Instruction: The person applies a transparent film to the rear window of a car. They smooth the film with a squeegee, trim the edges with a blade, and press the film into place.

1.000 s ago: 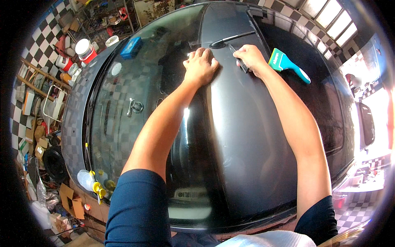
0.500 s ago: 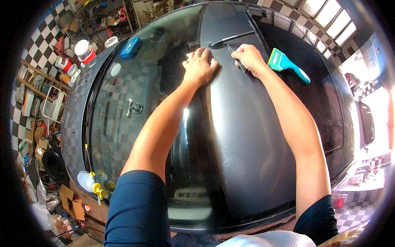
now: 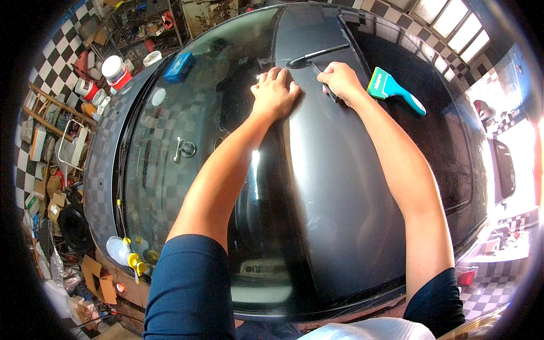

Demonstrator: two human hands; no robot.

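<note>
My left hand (image 3: 275, 93) presses on a car's roof along the border between its glossy black front strip and its grey panel (image 3: 345, 209), fingers spread. A little to the right, my right hand (image 3: 341, 83) is closed around a slim dark tool (image 3: 317, 70) that looks like a utility knife. Its thin end points away from me, close to the black roof antenna (image 3: 320, 54); the palm hides part of its body. Right of that hand, a turquoise squeegee (image 3: 401, 93) with a green edge lies on the dark rear part of the roof.
A blue box (image 3: 179, 67) sits on the windshield (image 3: 164, 124) at the far left. A spray bottle with a yellow head (image 3: 134, 262) stands at its near corner. Buckets (image 3: 115, 69), cardboard boxes (image 3: 98, 279) and clutter line the left floor.
My right hand has shifted very slightly to the left with the tool. My left hand keeps its place on the roof.
</note>
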